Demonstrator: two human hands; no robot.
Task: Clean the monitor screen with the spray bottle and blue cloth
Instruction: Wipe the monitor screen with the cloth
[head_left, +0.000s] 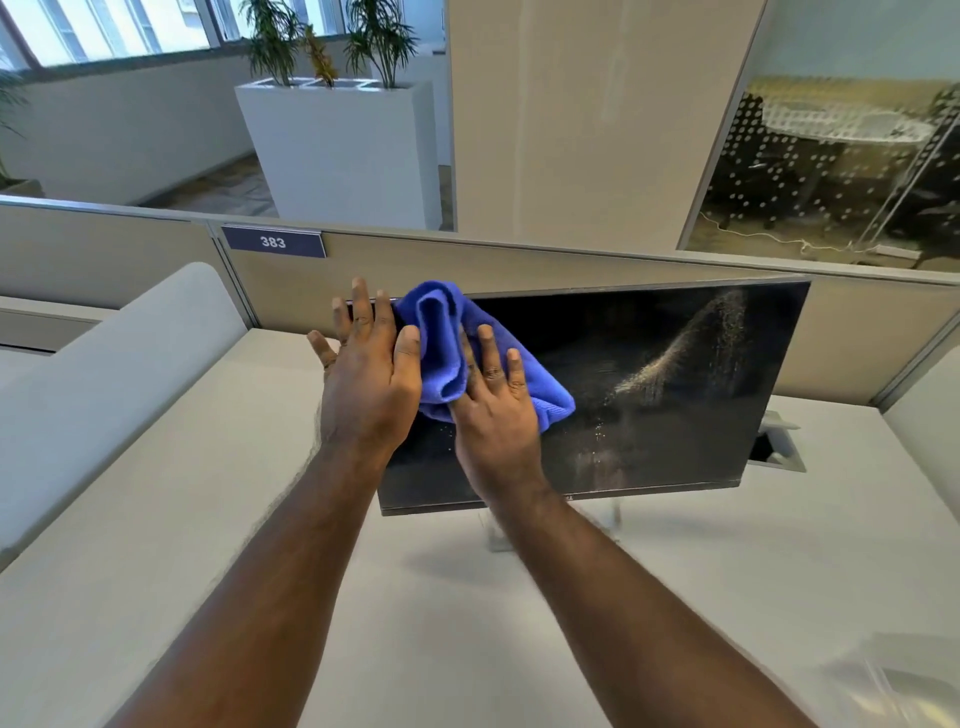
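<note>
Glossy black flat monitor screen (649, 426) stood on the pale matte tabletop (467, 623), misted spray droplets (691, 343) unwiped on its right half. Soft bunched blue cloth (441, 338) sat at the upper-left corner; right hand (498, 410) pressed it flat-fingered, left hand (366, 374) spread alongside, thumb touching. Spraying looked done, wiping barely begun.

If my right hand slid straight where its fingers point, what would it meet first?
Likely the bunched fold of the blue cloth just ahead of the right hand, then the top edge of the monitor; depth is unclear.
</note>
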